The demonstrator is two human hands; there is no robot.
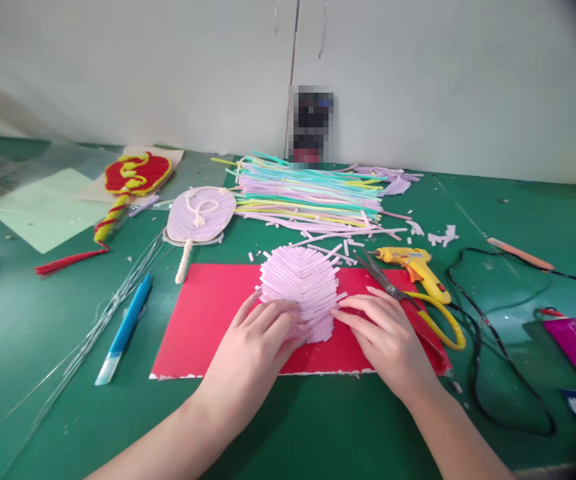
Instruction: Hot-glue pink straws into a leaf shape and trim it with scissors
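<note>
A rounded panel of lilac pipe cleaners point(301, 273), laid in a herringbone pattern, lies on a red board point(213, 300). Curled over its lower left side, my left hand point(258, 340) holds it down, with the thumb at the bottom edge. At the right edge, the thumb and forefinger of my right hand point(383, 327) are closed on the panel's strip ends; the exact grip is partly hidden. Scissors point(393, 290) with yellow handles lie just beyond my right hand, next to a yellow glue gun point(421, 267).
Behind the board lie bundled coloured pipe cleaners point(308, 190) and short lilac offcuts point(443, 235). A lilac fan point(202, 215) and a red fan point(138, 175) are at back left. Thin wires point(113, 300) and a blue pen-like tool point(131, 320) lie left. A black cord point(475, 360) loops right.
</note>
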